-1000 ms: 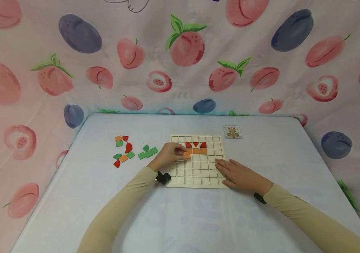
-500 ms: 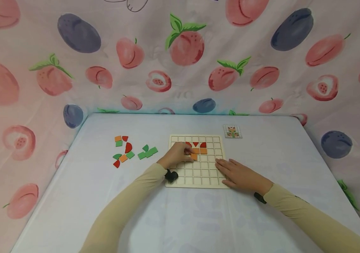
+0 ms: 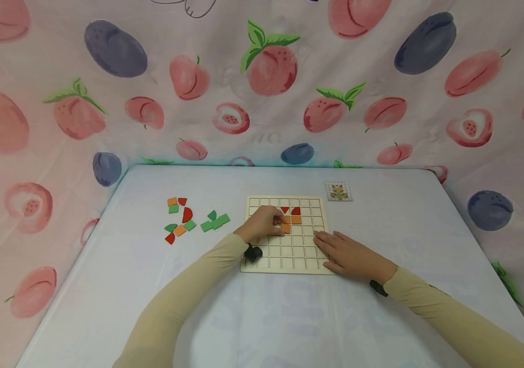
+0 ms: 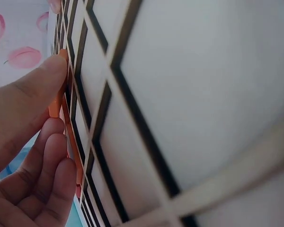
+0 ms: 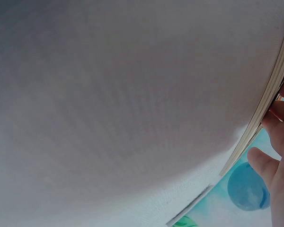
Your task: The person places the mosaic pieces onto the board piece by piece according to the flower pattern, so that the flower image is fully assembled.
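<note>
We find the thumb and fingers of the left hand (image 3: 262,223) pinching an orange tile (image 4: 56,106) at the face of a pale gridded board (image 3: 298,251); whether the tile is fully seated in its cell we cannot tell. The right hand (image 3: 351,257) grasps nothing, its fingers extended and resting on the board's right edge. Just beyond the pinched tile we record an orange square (image 3: 296,220), with a red triangle (image 3: 285,210) and a red curved piece (image 3: 296,211) in the row above. Left of the board, on a white cloth (image 3: 285,317), lie green pieces (image 3: 217,223) and, farther left, a mixed group including a red half-round (image 3: 187,214) and a second orange square (image 3: 172,202). Beyond the board's far right corner lies a card (image 3: 338,191) printed with a plant-like figure on a grid, its finer detail too small to read. Faint marks on the cloth are likewise illegible to us. Behind hangs a fruit-patterned backdrop (image 3: 262,117)
</note>
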`<state>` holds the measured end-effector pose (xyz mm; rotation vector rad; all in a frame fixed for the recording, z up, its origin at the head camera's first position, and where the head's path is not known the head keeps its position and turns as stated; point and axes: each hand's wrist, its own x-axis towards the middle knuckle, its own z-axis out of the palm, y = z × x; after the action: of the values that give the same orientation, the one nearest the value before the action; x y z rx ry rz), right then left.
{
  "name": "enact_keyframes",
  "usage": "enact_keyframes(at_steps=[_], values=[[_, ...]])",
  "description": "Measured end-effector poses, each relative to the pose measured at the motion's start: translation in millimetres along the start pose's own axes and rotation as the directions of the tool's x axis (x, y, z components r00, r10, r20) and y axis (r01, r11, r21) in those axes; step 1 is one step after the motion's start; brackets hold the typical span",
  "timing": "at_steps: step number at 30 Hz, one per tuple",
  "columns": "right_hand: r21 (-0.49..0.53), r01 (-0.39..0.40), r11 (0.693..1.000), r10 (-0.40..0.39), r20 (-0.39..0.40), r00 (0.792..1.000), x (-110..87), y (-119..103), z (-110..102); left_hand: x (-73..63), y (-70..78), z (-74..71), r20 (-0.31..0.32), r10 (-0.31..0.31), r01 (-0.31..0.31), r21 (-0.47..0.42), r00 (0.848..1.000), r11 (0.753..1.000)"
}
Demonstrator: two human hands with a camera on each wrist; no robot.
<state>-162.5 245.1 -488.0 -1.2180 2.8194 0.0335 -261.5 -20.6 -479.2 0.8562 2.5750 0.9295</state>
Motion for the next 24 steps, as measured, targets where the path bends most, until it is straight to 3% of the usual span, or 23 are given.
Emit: enact_keyframes(at_steps=[11, 24], values=[[0.003, 0.003, 1.0, -0.003, -0.006, 1.0, 0.0, 0.9, 0.9, 1.0, -2.3, 0.2, 0.014, 0.011, -0.011, -0.022, 1.0, 1.0], [0.007, -0.012, 1.0, 0.012, 0.021, 1.0, 0.6, 0.1, 0.5, -1.4, -0.1, -1.5, 0.024, -0.017, 0.018, -0.023, 1.0, 1.0]])
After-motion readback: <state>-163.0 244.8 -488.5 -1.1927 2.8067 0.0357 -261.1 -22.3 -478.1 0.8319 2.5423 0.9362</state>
